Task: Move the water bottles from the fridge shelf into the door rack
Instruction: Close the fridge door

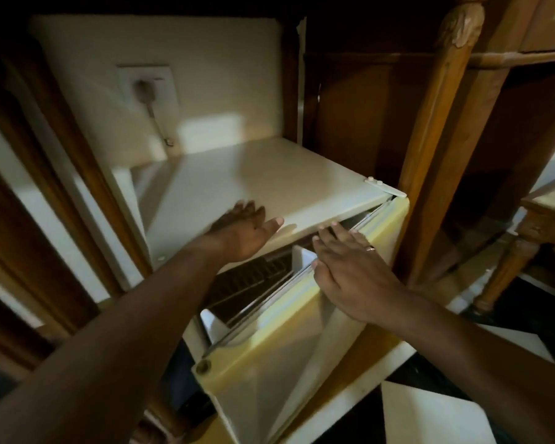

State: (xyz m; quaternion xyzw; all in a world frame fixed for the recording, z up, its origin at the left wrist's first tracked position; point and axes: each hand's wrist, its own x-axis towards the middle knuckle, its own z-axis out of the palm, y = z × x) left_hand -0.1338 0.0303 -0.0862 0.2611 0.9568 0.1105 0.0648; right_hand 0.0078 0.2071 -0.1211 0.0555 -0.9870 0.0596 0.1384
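A person leans over a small cream fridge [263, 174] set in a wooden alcove, seen from above. Both bare arms reach forward and down.

The left hand [244, 230] lies flat on the front edge of the fridge top, palm down, fingers spread and loose, thumb pointing right along the edge. It grips nothing.

The right hand [350, 270] rests on the top edge of the door [279, 373], fingers stretched out and slightly apart, their tips at the gap between door and cabinet. A ring [370, 249] shows on one finger. The hand is open and flat against the door rather than closed around anything.

The door, yellowed cream, is hinged at the right and stands partly open, swung toward the viewer. A round lock [203, 366] sits at its near corner. Through the gap a dark interior shows, with a ribbed surface and a white plastic rack [302, 259] wall on the inside of the door. No water bottles can be seen; shelf and rack contents are hidden in the shadow.

On the wall behind the fridge, a plug [143, 89] sits in a white socket, its cord hanging down. A carved wooden post [436, 139] rises just right of the fridge. The floor at lower right is black and white tile [430, 418].
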